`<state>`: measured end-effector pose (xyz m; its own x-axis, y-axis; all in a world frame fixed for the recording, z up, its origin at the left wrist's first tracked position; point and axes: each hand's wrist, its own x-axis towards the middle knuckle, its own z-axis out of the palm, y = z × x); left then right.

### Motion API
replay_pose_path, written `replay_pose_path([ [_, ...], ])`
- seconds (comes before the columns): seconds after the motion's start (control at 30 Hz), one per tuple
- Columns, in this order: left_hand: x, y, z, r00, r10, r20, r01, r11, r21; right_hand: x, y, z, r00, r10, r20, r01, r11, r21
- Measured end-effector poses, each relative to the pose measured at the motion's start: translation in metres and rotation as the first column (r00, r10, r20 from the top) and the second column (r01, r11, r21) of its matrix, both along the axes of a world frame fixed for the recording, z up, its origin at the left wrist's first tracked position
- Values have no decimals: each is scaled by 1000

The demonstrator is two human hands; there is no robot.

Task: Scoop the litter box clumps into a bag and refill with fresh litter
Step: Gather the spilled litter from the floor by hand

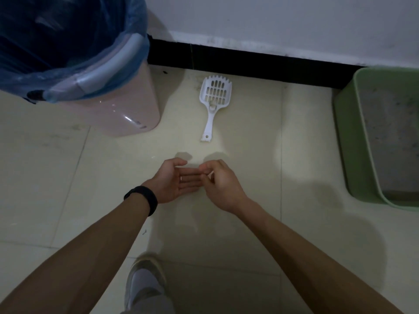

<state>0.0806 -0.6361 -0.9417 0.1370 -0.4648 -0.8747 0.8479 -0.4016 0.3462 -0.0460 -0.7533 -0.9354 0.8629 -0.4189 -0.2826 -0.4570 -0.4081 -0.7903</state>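
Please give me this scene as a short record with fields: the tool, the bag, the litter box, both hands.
scoop: white, slotted, lying on the floor, untouched
bag: blue, lining the pink bin, at left
litter box: green, at right, grey litter inside
left hand: palm open, empty
right hand: fingers loosely curled, touching the left fingers

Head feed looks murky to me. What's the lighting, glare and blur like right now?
Head view: dim overall; small glare streak on the pink bin; blue bag at top left dark and smeared; wide-angle distortion bows the baseboard; scoop, left hand and right hand are sharp, soft shadows beyond them.
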Motion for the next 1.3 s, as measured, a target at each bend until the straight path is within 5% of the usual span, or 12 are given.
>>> replay_pose_path([
  [0.3,0,-10,20,998,56,6,-56,998,-21,-11,-29,-5,984,-175,-30,174,984,-37],
  [0.63,41,-60,137,961,263,87,-235,941,-244,30,-71,68,878,-433,206,415,901,127],
  [0.87,96,-47,268,866,469,173,-336,802,-494,112,-75,146,854,-358,378,324,934,151],
  [0.97,126,-27,295,785,524,331,-324,802,-502,149,-57,172,865,-249,436,232,968,93],
  [1.07,159,-6,286,601,422,678,-283,906,-313,182,-35,188,869,-65,491,128,987,-95],
  [1.17,189,21,248,265,-120,957,-143,976,162,208,-18,191,907,203,368,-47,919,-392],
  [1.23,200,36,220,55,-619,783,133,782,609,218,-11,184,919,346,190,-191,810,-554],
  [1.3,210,48,199,-102,-798,594,212,566,797,224,-6,175,912,404,75,-270,727,-631],
])
